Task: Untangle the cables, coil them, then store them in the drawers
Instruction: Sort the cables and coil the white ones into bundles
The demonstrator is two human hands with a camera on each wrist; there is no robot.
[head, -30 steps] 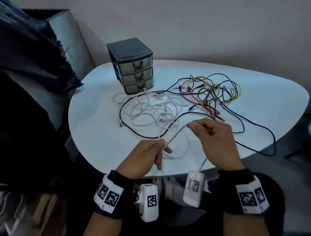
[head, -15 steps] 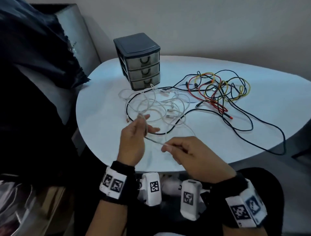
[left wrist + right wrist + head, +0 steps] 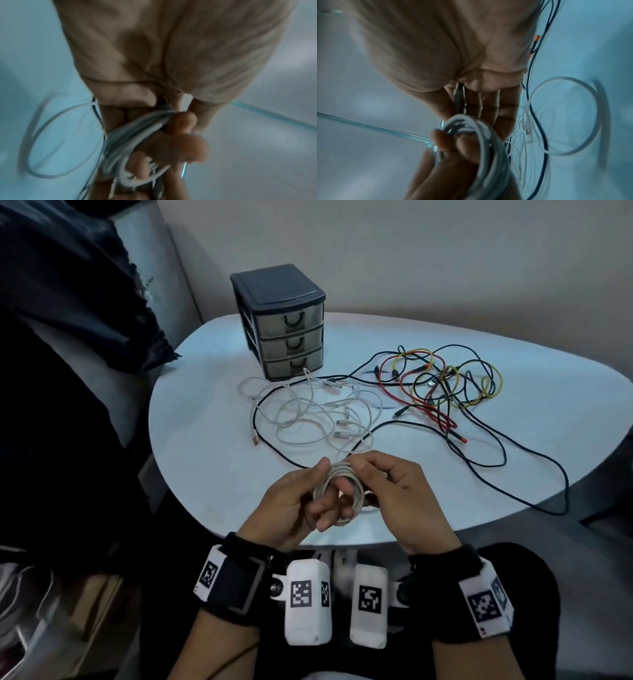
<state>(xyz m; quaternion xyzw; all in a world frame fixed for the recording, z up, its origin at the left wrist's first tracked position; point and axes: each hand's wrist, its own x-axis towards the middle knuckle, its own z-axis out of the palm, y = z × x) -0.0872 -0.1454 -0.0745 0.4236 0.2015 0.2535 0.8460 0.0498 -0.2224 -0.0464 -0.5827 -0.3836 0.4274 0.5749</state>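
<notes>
A white cable coil (image 3: 343, 497) sits between both hands above the table's near edge. My left hand (image 3: 301, 501) holds the coil with its fingers through the loops (image 3: 137, 134). My right hand (image 3: 387, 487) pinches the coil's top between thumb and forefinger, and the loops (image 3: 488, 142) show close up in the right wrist view. Loose white cables (image 3: 308, 412) lie tangled in the table's middle, crossed by a long black cable (image 3: 479, 463). Red, yellow and black leads (image 3: 442, 381) lie tangled at the right. A dark three-drawer unit (image 3: 284, 323) stands at the back, all drawers closed.
The pale rounded table (image 3: 205, 474) has a near edge just under my hands. A dark cloth over a chair (image 3: 68, 285) stands at the left. The black cable trails to the table's right front edge (image 3: 561, 501).
The white cable, stretched between the hands a second ago, is now wound into a small coil. Both hands have come together around it.
</notes>
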